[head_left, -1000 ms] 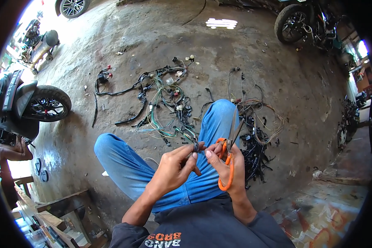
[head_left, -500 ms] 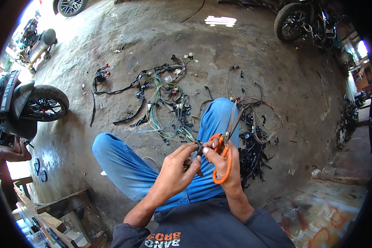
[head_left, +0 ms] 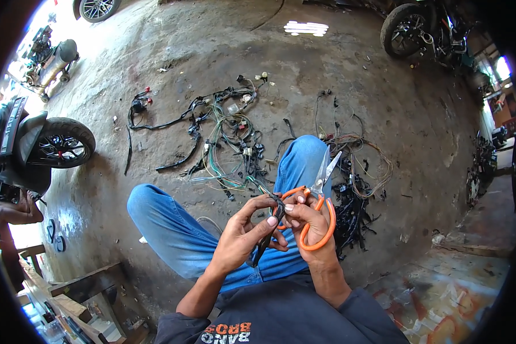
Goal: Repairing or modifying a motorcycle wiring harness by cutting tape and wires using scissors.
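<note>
Between my knees, my left hand [head_left: 243, 232] pinches a black-wrapped end of a wiring harness [head_left: 262, 247]. My right hand [head_left: 311, 229] carries orange-handled scissors [head_left: 327, 221], their handle loop around it and their blades apart, pointing away from me. The thumb and fingertips of that hand also meet at the black wrapping, beside my left fingers. From there, green and pale wires [head_left: 257, 184] run out to a tangled wiring loom [head_left: 226, 123] spread over the floor. Part of the wrapping is hidden behind my fingers.
A heap of black wire scraps [head_left: 350, 221] lies right of my right knee, with a loose coil of thin wires [head_left: 378, 166] above it. Motorcycle wheels [head_left: 63, 143] stand at the left and far right. A wooden bench [head_left: 89, 286] is at lower left, near another person's arm [head_left: 18, 213].
The scissors have turned in my right hand and their blades have spread wider. More of the black wrapped length now hangs below my left fingers.
</note>
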`<move>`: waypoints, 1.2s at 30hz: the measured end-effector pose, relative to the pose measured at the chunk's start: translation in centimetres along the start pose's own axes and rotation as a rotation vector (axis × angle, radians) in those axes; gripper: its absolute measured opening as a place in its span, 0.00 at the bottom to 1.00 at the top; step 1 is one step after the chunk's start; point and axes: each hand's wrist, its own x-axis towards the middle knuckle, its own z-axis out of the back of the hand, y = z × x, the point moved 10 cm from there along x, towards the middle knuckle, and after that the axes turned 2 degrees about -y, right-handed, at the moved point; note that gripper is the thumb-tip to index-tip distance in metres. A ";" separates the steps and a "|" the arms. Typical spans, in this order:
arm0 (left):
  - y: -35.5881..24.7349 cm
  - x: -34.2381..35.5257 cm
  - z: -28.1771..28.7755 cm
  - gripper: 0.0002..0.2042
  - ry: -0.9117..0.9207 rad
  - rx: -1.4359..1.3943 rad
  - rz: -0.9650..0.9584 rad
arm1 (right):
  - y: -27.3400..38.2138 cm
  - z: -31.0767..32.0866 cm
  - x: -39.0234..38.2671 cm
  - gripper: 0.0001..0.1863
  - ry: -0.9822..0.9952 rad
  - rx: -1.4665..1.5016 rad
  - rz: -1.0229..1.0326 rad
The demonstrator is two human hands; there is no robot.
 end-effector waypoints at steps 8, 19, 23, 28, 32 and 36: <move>-0.6 -0.1 0.8 0.18 -0.044 0.054 -0.195 | -0.7 -0.9 -0.7 0.09 0.024 0.059 -0.077; 2.4 1.0 0.9 0.20 -0.120 -0.369 0.151 | 0.4 -0.6 -1.5 0.13 0.013 -0.256 0.113; 2.2 1.3 1.4 0.12 -0.091 -0.246 -0.029 | 1.2 0.4 -1.6 0.13 0.029 -0.312 0.161; 0.7 1.9 0.7 0.07 -0.049 -0.019 -0.229 | 2.5 0.4 -1.9 0.12 0.028 -0.435 0.251; -0.3 2.0 1.3 0.09 -0.021 0.041 -0.339 | 3.6 1.4 -2.4 0.14 0.066 -0.542 0.219; -0.8 2.0 1.0 0.10 -0.051 -0.029 -0.253 | 3.1 0.8 -3.9 0.29 0.227 -0.605 0.115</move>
